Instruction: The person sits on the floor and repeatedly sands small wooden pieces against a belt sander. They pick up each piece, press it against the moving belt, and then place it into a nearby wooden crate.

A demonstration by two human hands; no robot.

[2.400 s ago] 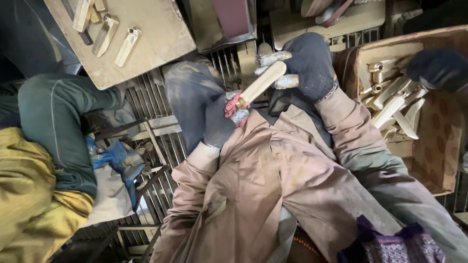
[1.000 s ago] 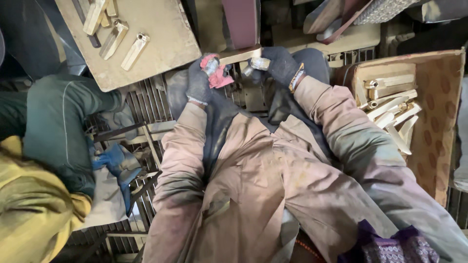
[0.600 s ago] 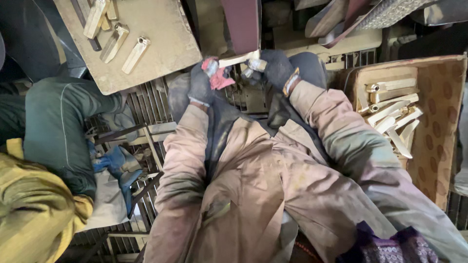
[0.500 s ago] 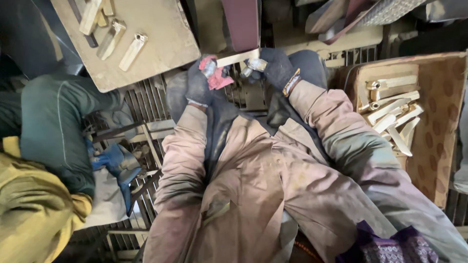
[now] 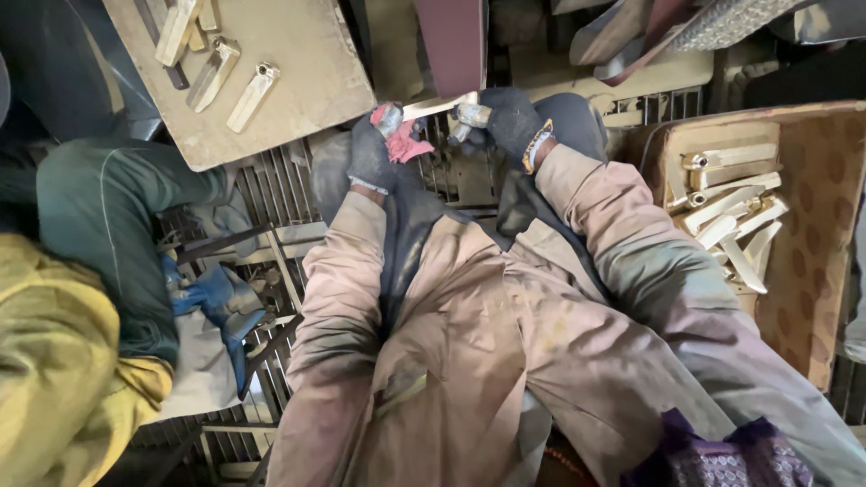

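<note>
I hold a pale metal bar [image 5: 439,106] at twelve o'clock, both gloved hands clamped on it: my left hand [image 5: 374,149] grips its pink-wrapped end, my right hand [image 5: 507,122] pinches the knobbed end. Three like bars lie on the board [image 5: 298,81] at ten o'clock. At least six more fill the box [image 5: 812,216] at three o'clock. A co-worker's blue glove [image 5: 216,302] sits at eight o'clock.

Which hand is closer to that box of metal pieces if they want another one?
Right. The right hand is on the same side as the box; the left hand grips the other end of the metal piece, farther away.
</note>
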